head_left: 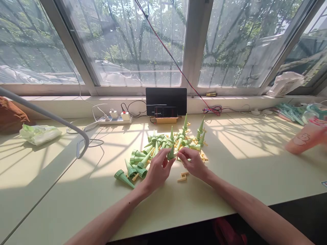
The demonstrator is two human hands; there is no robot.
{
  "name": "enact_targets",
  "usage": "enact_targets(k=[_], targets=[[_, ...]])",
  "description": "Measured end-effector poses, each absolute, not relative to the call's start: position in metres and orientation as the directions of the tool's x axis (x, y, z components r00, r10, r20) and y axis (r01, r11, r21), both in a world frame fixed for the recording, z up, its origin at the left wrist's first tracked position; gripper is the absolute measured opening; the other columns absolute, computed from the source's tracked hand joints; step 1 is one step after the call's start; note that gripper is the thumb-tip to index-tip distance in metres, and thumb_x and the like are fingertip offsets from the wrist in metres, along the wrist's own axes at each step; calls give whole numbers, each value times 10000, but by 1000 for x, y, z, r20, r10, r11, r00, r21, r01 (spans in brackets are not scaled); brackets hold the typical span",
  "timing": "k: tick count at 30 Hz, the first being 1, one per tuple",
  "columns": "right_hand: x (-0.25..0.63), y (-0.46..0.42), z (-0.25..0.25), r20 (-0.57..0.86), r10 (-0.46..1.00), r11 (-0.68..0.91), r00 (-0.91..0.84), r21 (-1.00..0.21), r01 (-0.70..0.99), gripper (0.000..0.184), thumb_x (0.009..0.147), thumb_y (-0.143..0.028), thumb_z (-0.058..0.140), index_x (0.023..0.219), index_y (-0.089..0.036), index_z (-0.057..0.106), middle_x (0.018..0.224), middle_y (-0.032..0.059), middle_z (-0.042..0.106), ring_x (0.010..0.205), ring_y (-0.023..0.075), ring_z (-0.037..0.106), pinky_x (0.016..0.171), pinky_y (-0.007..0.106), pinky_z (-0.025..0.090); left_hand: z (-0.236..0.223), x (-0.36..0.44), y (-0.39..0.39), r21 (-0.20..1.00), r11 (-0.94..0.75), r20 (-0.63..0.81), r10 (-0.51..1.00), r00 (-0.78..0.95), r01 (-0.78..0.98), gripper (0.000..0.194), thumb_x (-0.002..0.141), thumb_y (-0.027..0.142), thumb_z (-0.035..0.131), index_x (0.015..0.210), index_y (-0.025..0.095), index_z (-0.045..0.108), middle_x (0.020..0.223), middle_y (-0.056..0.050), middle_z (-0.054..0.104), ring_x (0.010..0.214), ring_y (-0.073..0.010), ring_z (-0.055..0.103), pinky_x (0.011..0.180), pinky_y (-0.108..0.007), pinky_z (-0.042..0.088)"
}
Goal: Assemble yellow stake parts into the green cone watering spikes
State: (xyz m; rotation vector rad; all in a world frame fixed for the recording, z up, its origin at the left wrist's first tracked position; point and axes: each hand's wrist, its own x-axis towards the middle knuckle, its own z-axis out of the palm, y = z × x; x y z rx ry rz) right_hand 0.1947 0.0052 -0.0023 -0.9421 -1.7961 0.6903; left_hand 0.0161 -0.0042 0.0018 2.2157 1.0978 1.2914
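Note:
My left hand [158, 168] pinches a green cone-shaped plastic spike [171, 152] by its wide end, tip pointing up. My right hand [192, 162] is closed beside it, fingertips near the spike's base, gripping something too small to make out. Just behind both hands lies a pile of green cone spikes [153, 149], some lying flat, some standing upright. Small yellow plastic pieces [183, 176] are scattered among them and in front of my right hand.
A black tablet with a phone on a stand [165, 105] leans against the window sill. A power strip [114, 118] with cables lies left of it. A pink cup [305, 136] stands at the right, a wipes packet [39, 133] at the left. A grey curved tube [51, 119] crosses the left.

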Motion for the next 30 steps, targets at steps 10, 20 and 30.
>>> enact_targets(k=[10, 20, 30], targets=[[192, 2, 2, 386, 872, 453, -302, -870, 196, 277, 924, -397, 541, 748, -183, 539, 578, -33, 487, 497, 101, 466, 477, 239, 394, 6, 18, -4, 600, -665, 633, 735, 244, 445, 118, 923, 238, 537, 1021, 197, 587, 1015, -52, 601, 600, -63, 519, 550, -207, 505], [194, 5, -4, 407, 888, 439, -213, -889, 132, 244, 938, -395, 528, 812, -188, 559, 625, -24, 527, 472, 91, 479, 460, 230, 415, 9, 20, -9, 697, -626, 610, 774, 171, 350, 356, 866, 179, 562, 1212, 235, 505, 1163, -91, 560, 813, -129, 640, 567, -217, 566], [195, 7, -7, 494, 863, 506, -108, -845, 173, 213, 950, -353, 510, 813, -197, 556, 614, -29, 496, 490, 98, 471, 468, 233, 408, 13, 21, -5, 928, -363, 358, 931, 68, 80, 235, 968, 382, 415, 874, 187, 508, 739, 15, 545, 482, -64, 496, 397, -180, 406]])
